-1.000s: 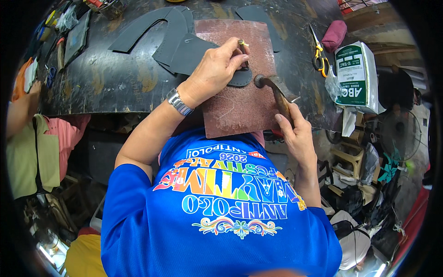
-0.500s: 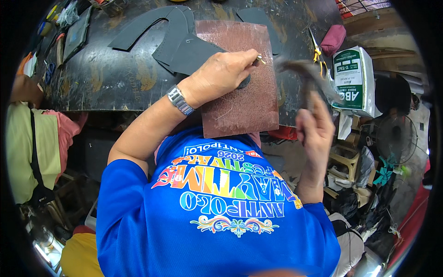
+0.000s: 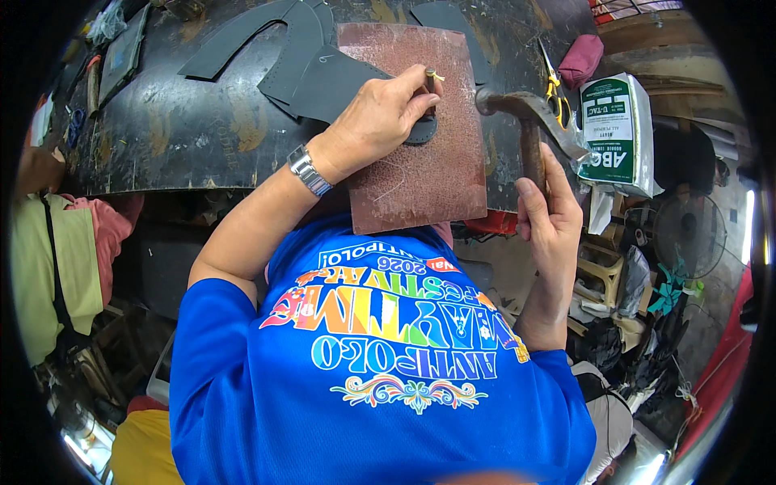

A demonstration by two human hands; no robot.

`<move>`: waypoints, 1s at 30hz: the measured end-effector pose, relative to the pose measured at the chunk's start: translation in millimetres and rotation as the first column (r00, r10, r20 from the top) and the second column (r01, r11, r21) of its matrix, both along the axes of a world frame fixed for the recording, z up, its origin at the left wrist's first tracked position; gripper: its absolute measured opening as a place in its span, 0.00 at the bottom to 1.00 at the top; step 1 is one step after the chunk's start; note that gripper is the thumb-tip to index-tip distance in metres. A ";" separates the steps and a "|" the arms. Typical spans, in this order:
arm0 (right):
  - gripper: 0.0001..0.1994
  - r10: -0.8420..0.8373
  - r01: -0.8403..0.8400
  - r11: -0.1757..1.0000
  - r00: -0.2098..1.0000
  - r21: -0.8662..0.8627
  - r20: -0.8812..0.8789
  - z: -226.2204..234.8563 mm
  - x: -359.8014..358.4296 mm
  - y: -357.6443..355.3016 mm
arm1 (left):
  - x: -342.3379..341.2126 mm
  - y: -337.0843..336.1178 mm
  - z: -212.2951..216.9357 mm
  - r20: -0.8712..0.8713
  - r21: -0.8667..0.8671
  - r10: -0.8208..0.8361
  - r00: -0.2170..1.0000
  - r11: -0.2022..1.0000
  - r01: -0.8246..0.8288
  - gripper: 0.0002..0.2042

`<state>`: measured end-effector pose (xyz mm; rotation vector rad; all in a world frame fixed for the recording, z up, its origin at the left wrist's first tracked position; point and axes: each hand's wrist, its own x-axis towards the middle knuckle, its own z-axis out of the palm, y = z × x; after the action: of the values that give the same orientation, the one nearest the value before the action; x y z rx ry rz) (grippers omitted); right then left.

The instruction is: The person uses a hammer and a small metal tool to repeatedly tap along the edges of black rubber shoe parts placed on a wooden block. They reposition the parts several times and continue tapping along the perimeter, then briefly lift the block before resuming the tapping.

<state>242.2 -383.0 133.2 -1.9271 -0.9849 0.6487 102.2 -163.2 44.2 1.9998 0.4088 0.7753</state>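
My left hand (image 3: 378,115), with a metal watch on its wrist, grips a short, thin metal punch (image 3: 430,76) that stands nearly upright. A bit of yellow shows by the punch's top. Its lower end is over the rounded tip of a dark grey cut piece (image 3: 323,85) with small holes along its edge; my fingers hide part of this tip. Under the tip lies a worn brown board (image 3: 420,182). Right of the board, my right hand (image 3: 551,202) has its fingers round the handle of a hammer (image 3: 529,109), whose head is raised, apart from the punch.
More dark grey cut pieces (image 3: 234,44) lie on the black table (image 3: 202,153). Yellow-handled scissors (image 3: 554,93), a pink pouch (image 3: 582,61) and a green-and-white can (image 3: 616,133) stand at the right. A fan (image 3: 691,234) is beyond the table's right side.
My left hand has shifted a little up and left, and the punch has gone from tilted to nearly upright. The hammer, blurred by motion before, now shows sharply beside the board.
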 end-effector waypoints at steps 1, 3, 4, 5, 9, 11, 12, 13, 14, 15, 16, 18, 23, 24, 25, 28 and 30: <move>0.26 -0.012 0.012 1.000 1.000 0.027 -0.001 -2.0 0.6 0.0 | -0.1 -0.3 -0.7 0.016 0.006 -0.001 1.000 1.000 0.001 0.07; 0.26 -0.023 0.023 0.999 1.000 0.049 -0.005 -5.2 1.8 0.5 | -0.7 -1.7 -1.2 0.009 0.021 -0.003 1.000 1.000 0.003 0.07; 0.26 -0.017 0.017 0.999 1.000 0.045 0.002 -6.2 2.3 1.1 | -0.9 -1.4 -0.9 -0.013 0.031 -0.005 1.000 1.000 0.006 0.07; 0.26 -0.013 0.014 0.999 1.000 0.048 -0.008 -6.5 2.5 1.2 | -1.3 -1.5 -0.5 -0.036 0.039 -0.008 0.999 0.999 0.010 0.07; 0.26 0.005 -0.006 0.995 1.000 0.101 0.011 -1.5 0.6 1.9 | -2.6 1.5 2.2 -0.048 0.016 -0.042 0.998 0.999 0.043 0.07; 0.24 -0.007 0.010 0.993 1.000 0.116 -0.022 4.3 -1.4 1.9 | -2.3 1.4 2.7 -0.047 0.057 -0.045 0.998 0.997 0.048 0.07; 0.24 -0.010 0.016 0.992 0.999 0.123 -0.049 7.8 -2.5 1.7 | -1.9 0.6 2.6 -0.053 0.097 -0.041 0.998 0.994 0.046 0.07; 0.24 -0.009 0.013 0.994 0.999 0.110 -0.041 11.7 -3.0 1.7 | -1.7 -0.7 2.3 -0.052 0.139 -0.039 0.998 0.989 0.045 0.07; 0.24 -0.014 0.018 0.998 0.998 0.059 -0.056 15.7 -4.0 0.9 | -1.4 -2.3 1.9 -0.046 0.182 -0.035 0.998 0.982 0.043 0.07; 0.25 -0.027 0.041 0.987 0.995 0.153 -0.093 19.4 -4.7 -0.1 | -0.8 -4.5 1.3 -0.036 0.215 -0.034 0.999 0.976 0.041 0.07; 0.26 0.089 -0.055 0.956 0.990 0.290 -0.106 22.1 -4.8 0.1 | -0.3 -7.2 0.9 -0.022 0.249 -0.031 0.999 0.968 0.036 0.07; 0.27 0.184 -0.054 0.768 0.973 0.638 -0.139 23.7 -5.6 1.0 | 0.3 -12.3 0.6 -0.011 0.299 -0.019 1.000 0.954 0.021 0.07; 0.20 0.065 -0.092 0.995 0.907 0.046 0.417 11.6 -7.3 6.2 | 1.0 -15.5 2.6 -0.045 0.361 0.019 0.999 0.932 -0.001 0.05; 0.20 0.154 -0.132 0.987 0.943 -0.095 0.295 10.2 -6.3 5.4 | 0.9 -14.5 3.0 -0.047 0.234 0.037 0.998 0.972 -0.025 0.05; 0.19 0.128 -0.108 0.990 0.962 -0.096 0.241 9.3 -4.9 4.9 | 0.7 -7.9 3.6 -0.072 0.119 0.049 0.996 0.992 -0.040 0.05; 0.21 0.035 -0.029 0.998 0.993 -0.048 0.110 8.0 -1.5 0.3 | -0.8 -0.2 3.2 -0.040 -0.050 0.006 0.999 0.999 -0.008 0.06; 0.23 0.012 -0.021 0.996 0.993 0.081 0.119 6.4 0.1 0.0 | -1.6 -1.2 1.2 -0.012 -0.035 -0.039 0.999 0.999 0.039 0.06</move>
<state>242.3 -382.9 139.6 -1.9043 -1.0857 0.4996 100.6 -164.5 45.5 1.9759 0.3873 0.7267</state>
